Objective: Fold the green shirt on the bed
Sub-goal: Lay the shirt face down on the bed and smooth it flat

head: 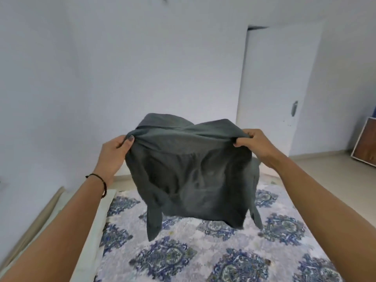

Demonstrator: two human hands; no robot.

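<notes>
Shirt (189,176) above patterned bed (183,259)

A bedroom in a home is showing here: a bed (91,231) with a blue-patterned sheet (166,255) is filling the lower half of the frame. Plain pale walls (142,68) are rising behind it, and a white door (270,88) with a handle (294,108) is standing at the right.

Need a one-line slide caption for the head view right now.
Left hand and right hand grip the green shirt by its top edge, sleeves dangling over the patterned bed.
</notes>
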